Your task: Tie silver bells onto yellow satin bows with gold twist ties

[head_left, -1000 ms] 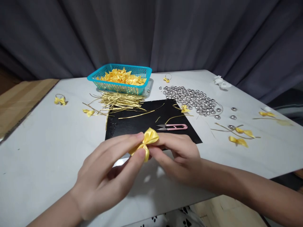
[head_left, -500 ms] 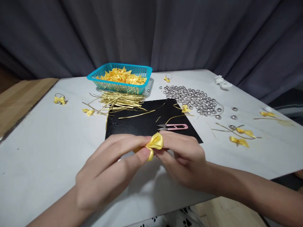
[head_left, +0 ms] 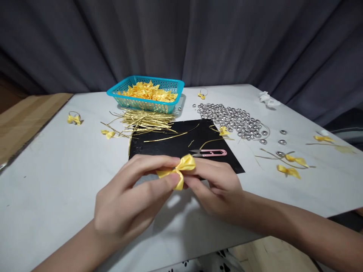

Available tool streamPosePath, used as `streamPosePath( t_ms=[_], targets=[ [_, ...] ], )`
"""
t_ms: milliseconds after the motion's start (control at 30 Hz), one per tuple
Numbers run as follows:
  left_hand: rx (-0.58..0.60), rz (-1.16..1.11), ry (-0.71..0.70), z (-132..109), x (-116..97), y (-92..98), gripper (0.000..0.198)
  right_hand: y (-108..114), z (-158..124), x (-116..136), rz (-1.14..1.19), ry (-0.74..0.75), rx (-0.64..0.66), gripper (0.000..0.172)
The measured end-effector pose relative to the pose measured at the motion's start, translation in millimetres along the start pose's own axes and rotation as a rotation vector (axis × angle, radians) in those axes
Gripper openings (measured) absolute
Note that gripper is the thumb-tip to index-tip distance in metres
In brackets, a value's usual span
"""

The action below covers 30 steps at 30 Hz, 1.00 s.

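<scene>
Between my two hands, above the near part of the table, is a yellow ribbon bow (head_left: 187, 163). My left hand (head_left: 136, 194) pinches it near its middle with thumb and forefinger. From the other side, the fingertips of my right hand (head_left: 218, 187) press against the bow; they are partly hidden behind its loops. Just beyond my hands lies a black mat (head_left: 159, 145). Pink-handled thread snips (head_left: 212, 152) rest on it, along with loose gold twist ties (head_left: 167, 137).
A turquoise basket (head_left: 112, 93) of yellow bows stands at the back. In front of it is a heap of gold twist ties (head_left: 147, 119). Silver beads (head_left: 229, 117) are piled right of centre. Loose bows (head_left: 288, 171) lie at the right, and a wired bow (head_left: 74, 119) at the left.
My left hand's fingers have shifted on the bow, and more of its loops show now. The view has moved slightly, so the table items appear a little to the right.
</scene>
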State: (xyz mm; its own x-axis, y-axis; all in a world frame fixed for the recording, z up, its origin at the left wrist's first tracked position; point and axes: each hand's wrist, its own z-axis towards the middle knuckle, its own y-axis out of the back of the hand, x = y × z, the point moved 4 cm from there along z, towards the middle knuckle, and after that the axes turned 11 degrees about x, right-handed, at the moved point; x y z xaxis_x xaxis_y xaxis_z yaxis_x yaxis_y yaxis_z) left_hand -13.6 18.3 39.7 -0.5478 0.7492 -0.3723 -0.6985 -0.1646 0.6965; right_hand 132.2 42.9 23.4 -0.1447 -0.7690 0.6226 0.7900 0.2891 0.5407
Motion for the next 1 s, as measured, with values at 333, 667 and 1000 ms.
streamPosePath(
  t_ms=[333, 667, 1000],
  targets=[
    [0.101, -0.066, -0.021, 3.0, -1.9, -1.4, 0.021, 3.1, -0.4, 4.1, -0.006, 0.037, 0.020, 0.021],
    [0.016, 0.038, -0.012, -0.6, -4.6, 2.5, 0.023, -9.9, 1.8, -5.1, 0.415, -0.181, 0.030, 0.018],
    [-0.087, 0.127, 0.045, -6.2, -7.8, -2.0, 0.020, -12.9, 0.6, -6.5, 0.468, -0.238, 0.054, 0.015]
  ],
)
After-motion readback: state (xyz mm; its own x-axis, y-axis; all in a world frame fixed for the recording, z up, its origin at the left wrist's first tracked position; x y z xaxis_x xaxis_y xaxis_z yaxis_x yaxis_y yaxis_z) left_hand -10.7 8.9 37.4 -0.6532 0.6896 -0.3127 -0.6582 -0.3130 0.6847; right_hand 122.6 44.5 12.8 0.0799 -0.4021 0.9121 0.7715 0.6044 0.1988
